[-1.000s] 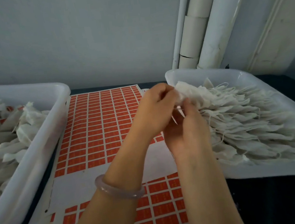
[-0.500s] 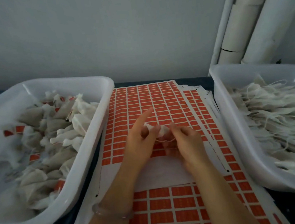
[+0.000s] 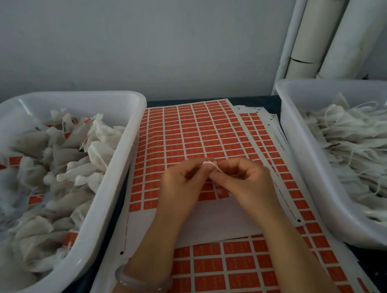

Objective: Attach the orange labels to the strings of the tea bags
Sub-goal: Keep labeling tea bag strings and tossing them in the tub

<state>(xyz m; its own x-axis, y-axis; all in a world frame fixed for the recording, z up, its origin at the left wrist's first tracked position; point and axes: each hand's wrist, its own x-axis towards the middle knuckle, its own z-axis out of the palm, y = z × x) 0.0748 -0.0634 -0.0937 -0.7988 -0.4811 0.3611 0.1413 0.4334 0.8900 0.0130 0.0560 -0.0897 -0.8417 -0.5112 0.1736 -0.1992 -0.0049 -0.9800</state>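
**Item held:** a small white paper tea bag (image 3: pixel 207 163) is seen only in part at the centre of the frame, where the fingertips of both hands meet.

**Left hand** (image 3: pixel 180 188): the fingers are curled and the bag is pinched at their tips. A pale translucent bangle (image 3: pixel 140 282) is worn at the wrist.

**Right hand** (image 3: pixel 244 181): the fingers are curled and the thin white string (image 3: pixel 217 168) is pinched just beside the bag. The short visible run of string slants from upper left to lower right.

**Labels:** a white backing sheet of small orange rectangular labels (image 3: pixel 198 131) lies flat directly under both hands and runs on toward the top of the frame. Its rows run left to right. The lowest full row lies just below the fingertips, above a bare white band of backing. Neither hand is judged clearly nearer to it. No peeled label can be made out in the fingers.

**Supply:** a white plastic tub at the right edge (image 3: pixel 325 82) holds unlabelled bags with loose strings.

**Finished stock:** a white plastic tub at the left edge (image 3: pixel 78 98) holds bags showing orange tags.
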